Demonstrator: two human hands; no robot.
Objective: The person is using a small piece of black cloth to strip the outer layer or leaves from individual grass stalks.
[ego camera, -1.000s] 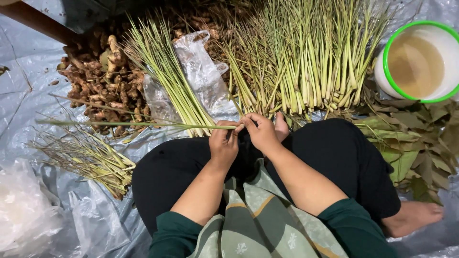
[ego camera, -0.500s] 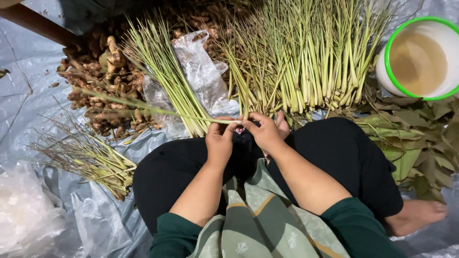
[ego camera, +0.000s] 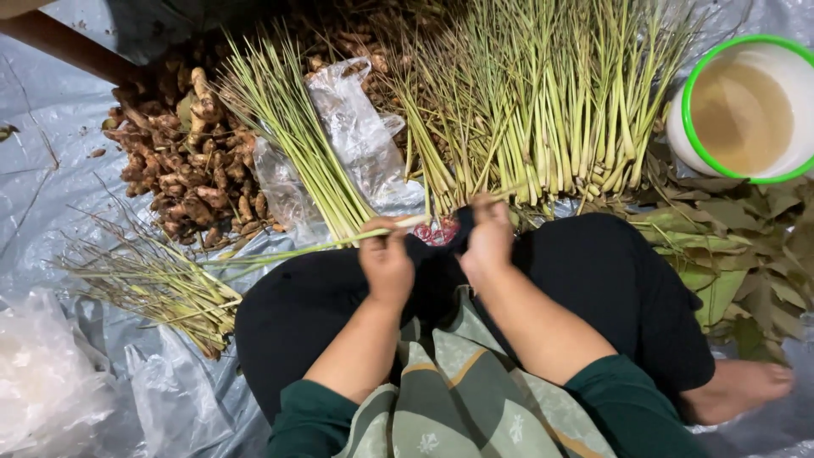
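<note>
I count 2 hands [ego camera: 437, 254], 1 lemongrass stalk [ego camera: 297, 251] between them, 3 lemongrass heaps [ego camera: 543, 110], 1 pile of ginger roots [ego camera: 182, 161], 1 white bucket [ego camera: 742, 110] with a green rim, 1 heap of leaves [ego camera: 738, 246] and 1 bare foot [ego camera: 738, 386].

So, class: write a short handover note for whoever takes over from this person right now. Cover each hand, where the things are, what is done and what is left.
Left hand: gripping one lemongrass stalk over the lap, leafy end pointing left.
Right hand: pinching the same stalk's thick end.
Things: big stalk pile ahead, small bundle beside the roots, scraps at left, tub at right.
Done: cannot tell how many.
Left: this stalk, probably the big pile.
</note>
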